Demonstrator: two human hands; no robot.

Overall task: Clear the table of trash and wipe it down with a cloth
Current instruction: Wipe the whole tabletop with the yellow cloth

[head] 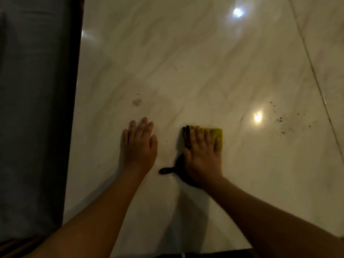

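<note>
head view, looking down on a pale, glossy marble-patterned bench [186, 62] in dim, warm light.

the left hand [138, 144] lies palm down on the bare bench, left of centre. its fingers [144, 123] are straight, held close together and hold nothing.

the right hand [203, 155] lies just beside it, to the right and apart from it, palm down on a folded yellow-green cloth [216, 134]. its fingers [198, 133] are stretched flat over the cloth and press on it rather than curl round it. the cloth lies flat on the bench near the middle of the view. its far edge and right corner show past the fingertips, and its left edge looks dark. a black piece with a small loop at its end [164, 171] sticks out to the left from under the heel of the right hand. what it is cannot be told.

both bare forearms reach in from the bottom of the view.

a loose scatter of dark crumbs [284, 123] lies on the bench well to the right of the cloth. one tiny dark speck sits between the two hands. a small greyish smudge or lump [137, 102] lies beyond the left hand, too blurred to tell which.

two bright lamp reflections shine on the surface, one at the far end [237, 12] and one right of the cloth [257, 117]. a thin straight seam [312, 67] runs down the right side of the bench. past the bench's dark left edge hangs grey fabric [33, 108].
</note>
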